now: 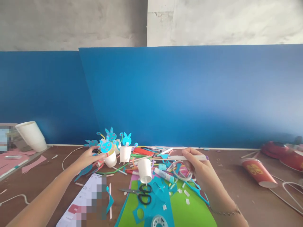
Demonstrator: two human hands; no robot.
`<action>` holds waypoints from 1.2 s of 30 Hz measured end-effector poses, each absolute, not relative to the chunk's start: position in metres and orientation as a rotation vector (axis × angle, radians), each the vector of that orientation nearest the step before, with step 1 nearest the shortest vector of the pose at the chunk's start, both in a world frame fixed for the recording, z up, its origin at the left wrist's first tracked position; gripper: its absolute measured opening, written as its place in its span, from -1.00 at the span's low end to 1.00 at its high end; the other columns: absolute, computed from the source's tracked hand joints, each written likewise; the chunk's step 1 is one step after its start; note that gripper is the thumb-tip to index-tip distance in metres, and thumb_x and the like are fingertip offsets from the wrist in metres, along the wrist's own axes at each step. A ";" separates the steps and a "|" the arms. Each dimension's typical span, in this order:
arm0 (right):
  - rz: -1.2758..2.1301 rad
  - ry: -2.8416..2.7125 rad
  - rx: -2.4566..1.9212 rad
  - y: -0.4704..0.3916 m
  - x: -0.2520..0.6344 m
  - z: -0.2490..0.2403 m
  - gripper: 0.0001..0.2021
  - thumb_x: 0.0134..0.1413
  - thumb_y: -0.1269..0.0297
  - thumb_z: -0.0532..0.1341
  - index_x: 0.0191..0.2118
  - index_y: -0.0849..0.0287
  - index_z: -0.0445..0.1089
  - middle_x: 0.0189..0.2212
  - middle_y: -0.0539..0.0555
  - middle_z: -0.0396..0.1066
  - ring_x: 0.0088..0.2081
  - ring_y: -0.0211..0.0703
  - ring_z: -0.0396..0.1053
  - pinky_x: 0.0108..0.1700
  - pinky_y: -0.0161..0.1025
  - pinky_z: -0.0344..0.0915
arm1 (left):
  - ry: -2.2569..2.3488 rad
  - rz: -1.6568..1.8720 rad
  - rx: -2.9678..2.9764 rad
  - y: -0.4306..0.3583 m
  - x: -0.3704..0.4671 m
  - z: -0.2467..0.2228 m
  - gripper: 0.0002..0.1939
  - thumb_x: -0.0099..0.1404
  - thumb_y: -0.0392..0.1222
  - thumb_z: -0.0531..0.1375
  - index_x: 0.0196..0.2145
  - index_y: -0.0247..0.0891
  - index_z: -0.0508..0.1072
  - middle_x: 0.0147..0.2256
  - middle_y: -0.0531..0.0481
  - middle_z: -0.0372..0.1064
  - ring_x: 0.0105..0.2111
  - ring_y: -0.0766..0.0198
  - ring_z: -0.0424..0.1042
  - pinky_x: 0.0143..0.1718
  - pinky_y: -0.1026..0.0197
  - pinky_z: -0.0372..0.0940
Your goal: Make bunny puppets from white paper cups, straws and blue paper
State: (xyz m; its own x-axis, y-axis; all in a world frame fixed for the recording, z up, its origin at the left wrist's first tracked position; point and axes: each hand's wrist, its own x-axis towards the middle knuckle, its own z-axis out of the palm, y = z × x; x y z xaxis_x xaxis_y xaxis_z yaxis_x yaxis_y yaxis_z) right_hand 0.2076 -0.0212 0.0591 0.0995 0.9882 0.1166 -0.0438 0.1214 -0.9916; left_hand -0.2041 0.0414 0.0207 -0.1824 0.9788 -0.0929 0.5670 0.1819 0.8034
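Note:
My left hand (91,157) reaches in at the left, its thumb and fingers closed at the edge of a small white paper cup (110,161) topped with a blue paper bunny face (104,146). A similar bunny cup (125,155) stands just to the right. In my right hand (193,160) is a white marker (176,158) with a purple end, held level with its tip pointing left. Between my hands a plain white paper cup (145,170) is tilted over a heap of craft pieces. Black-handled scissors (144,194) lie in front of it.
Green paper (189,208), blue scraps, a glue stick (164,175) and a tape roll (159,221) cover the near middle. A phone (78,201) lies left. Stacked white cups (32,136) stand far left; a red cup (258,171) lies right. A blue partition (177,94) borders the table.

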 end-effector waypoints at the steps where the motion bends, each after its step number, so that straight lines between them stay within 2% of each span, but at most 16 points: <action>1: 1.080 -1.167 -1.136 -0.021 0.207 0.058 -0.64 -0.01 -0.05 0.28 -0.49 0.14 0.27 -0.75 -0.19 -0.03 -0.67 -0.39 -0.15 -0.64 -0.36 -0.20 | 1.856 0.823 1.467 0.039 -0.205 0.022 -0.10 -0.04 0.26 0.29 0.12 -0.36 0.18 -0.46 0.00 0.48 -0.41 0.06 0.51 -0.40 0.18 0.30; 7: 1.017 -1.200 -1.151 -0.022 0.203 0.058 -0.67 0.05 -0.02 0.25 -0.49 0.15 0.29 -0.74 -0.18 -0.03 -0.65 -0.37 -0.16 -0.61 -0.35 -0.18 | 2.063 0.751 1.628 0.037 -0.208 0.028 -0.13 -0.03 0.30 0.25 0.07 -0.39 0.23 -0.50 0.05 0.42 -0.34 -0.03 0.50 -0.37 0.14 0.29; 10: 1.034 -1.207 -1.148 -0.022 0.205 0.057 -0.66 0.06 0.00 0.25 -0.52 0.14 0.27 -0.74 -0.18 -0.02 -0.66 -0.38 -0.15 -0.62 -0.36 -0.18 | 2.293 0.751 1.678 0.031 -0.205 0.036 -0.18 0.03 0.25 0.23 0.06 -0.42 0.21 -0.34 -0.06 0.43 -0.28 -0.04 0.49 -0.39 0.17 0.28; 13: 1.028 -1.212 -1.145 -0.021 0.206 0.054 -0.68 0.10 0.02 0.24 -0.50 0.16 0.31 -0.73 -0.16 0.05 -0.65 -0.38 -0.07 -0.61 -0.37 -0.10 | 2.543 1.051 1.844 0.007 -0.180 0.037 -0.37 0.23 0.17 0.10 0.07 -0.38 0.20 -0.13 -0.17 0.37 -0.21 -0.04 0.46 -0.41 0.18 0.28; 15: 1.039 -1.248 -1.133 -0.019 0.205 0.053 -0.69 0.15 -0.01 0.19 -0.38 0.16 0.40 -0.68 -0.10 0.20 -0.62 -0.35 0.07 -0.58 -0.37 -0.02 | 2.317 1.332 2.104 -0.019 -0.147 0.027 -0.61 0.29 0.06 0.09 -0.06 -0.27 0.30 -0.23 -0.05 0.41 -0.37 0.17 0.46 -0.41 0.23 0.29; 17: 1.095 -1.306 -1.124 -0.018 0.201 0.051 -0.63 0.18 -0.06 0.12 -0.21 0.16 0.43 -0.58 -0.02 0.38 -0.57 -0.31 0.20 -0.57 -0.36 0.03 | 1.737 1.183 2.508 -0.049 -0.107 0.007 -0.80 0.37 -0.09 0.02 -0.16 -0.18 0.36 -0.31 0.03 0.45 -0.41 0.29 0.47 -0.41 0.32 0.30; 18: 1.133 -1.339 -1.125 -0.017 0.198 0.049 -0.60 0.18 -0.08 0.10 -0.16 0.16 0.42 -0.53 0.02 0.44 -0.56 -0.29 0.25 -0.58 -0.36 0.04 | 1.502 0.961 2.646 -0.063 -0.087 -0.006 -0.82 0.39 -0.14 0.01 -0.15 -0.15 0.38 -0.26 0.04 0.46 -0.33 0.30 0.48 -0.31 0.32 0.33; 19: 1.173 -1.372 -1.130 -0.017 0.195 0.047 -0.57 0.18 -0.11 0.09 -0.13 0.17 0.42 -0.49 0.05 0.47 -0.55 -0.28 0.29 -0.58 -0.35 0.05 | 1.294 0.865 2.788 -0.076 -0.069 -0.020 -0.81 0.39 -0.14 0.02 -0.14 -0.13 0.38 -0.24 0.04 0.47 -0.36 0.31 0.49 -0.32 0.32 0.33; 21: 1.247 -1.436 -1.137 -0.018 0.188 0.040 -0.53 0.17 -0.14 0.08 -0.12 0.17 0.42 -0.48 0.07 0.49 -0.54 -0.24 0.34 -0.58 -0.34 0.07 | 1.107 0.829 2.970 -0.096 -0.038 -0.047 -0.75 0.35 -0.01 0.08 -0.13 -0.18 0.38 -0.27 0.01 0.49 -0.54 0.33 0.44 -0.56 0.31 0.27; 23: 1.322 -1.493 -1.126 -0.023 0.183 0.030 -0.50 0.16 -0.18 0.06 -0.13 0.17 0.43 -0.50 0.06 0.47 -0.50 -0.21 0.35 -0.54 -0.32 0.12 | 1.027 0.915 3.077 -0.107 -0.019 -0.069 -0.73 0.31 0.04 0.11 -0.22 -0.21 0.39 -0.36 0.02 0.49 -0.61 0.29 0.42 -0.69 0.26 0.19; 26: 1.433 -1.515 -1.138 -0.034 0.179 0.006 -0.48 0.16 -0.20 0.03 -0.23 0.17 0.46 -0.51 0.05 0.43 -0.44 -0.19 0.33 -0.44 -0.28 0.21 | 1.032 1.023 3.157 -0.111 -0.006 -0.087 -0.88 0.31 -0.20 0.08 -0.34 -0.22 0.38 -0.44 0.03 0.47 -0.73 0.32 0.33 -0.78 0.23 0.09; 28: 1.502 -1.459 -1.185 -0.039 0.177 -0.014 -0.49 0.16 -0.19 0.03 -0.33 0.18 0.46 -0.53 0.04 0.42 -0.46 -0.22 0.29 -0.39 -0.26 0.21 | 1.056 1.089 3.184 -0.111 -0.003 -0.092 -0.84 0.27 -0.37 0.03 -0.36 -0.24 0.38 -0.47 0.06 0.45 -0.80 0.36 0.24 -0.80 0.21 0.04; 31: 1.529 -1.335 -1.218 -0.042 0.175 -0.040 -0.58 0.04 -0.14 0.20 -0.52 0.16 0.37 -0.67 -0.05 0.27 -0.57 -0.29 0.18 -0.49 -0.30 0.11 | 1.093 1.149 3.189 -0.112 -0.003 -0.094 -0.77 0.23 -0.45 -0.01 -0.35 -0.25 0.41 -0.53 0.08 0.40 -0.82 0.38 0.19 -0.80 0.24 0.03; 33: 1.548 -1.304 -1.226 -0.040 0.172 -0.051 -0.62 -0.06 -0.07 0.29 -0.56 0.14 0.30 -0.72 -0.11 0.19 -0.61 -0.33 0.11 -0.53 -0.33 0.03 | 1.158 1.064 3.186 -0.114 -0.004 -0.094 -0.76 0.25 -0.42 0.00 -0.31 -0.22 0.44 -0.45 0.03 0.45 -0.79 0.42 0.24 -0.77 0.32 0.08; 36: 1.579 -1.314 -1.239 -0.037 0.168 -0.055 -0.65 -0.12 0.01 0.34 -0.56 0.13 0.25 -0.74 -0.13 0.17 -0.63 -0.34 0.07 -0.55 -0.35 -0.02 | 1.291 0.811 3.171 -0.121 -0.007 -0.095 -0.73 0.26 -0.39 0.05 -0.21 -0.14 0.47 -0.23 -0.05 0.50 -0.70 0.46 0.33 -0.68 0.40 0.18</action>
State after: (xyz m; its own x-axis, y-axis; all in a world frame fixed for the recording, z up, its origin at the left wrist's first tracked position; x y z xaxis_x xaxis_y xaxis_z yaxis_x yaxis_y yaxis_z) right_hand 0.1685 -0.0373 -0.0548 -0.2734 0.9364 -0.2200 0.0465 -0.2155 -0.9754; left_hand -0.0071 -0.1205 -0.0954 0.6377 0.5532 0.5360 0.7229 -0.6701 -0.1684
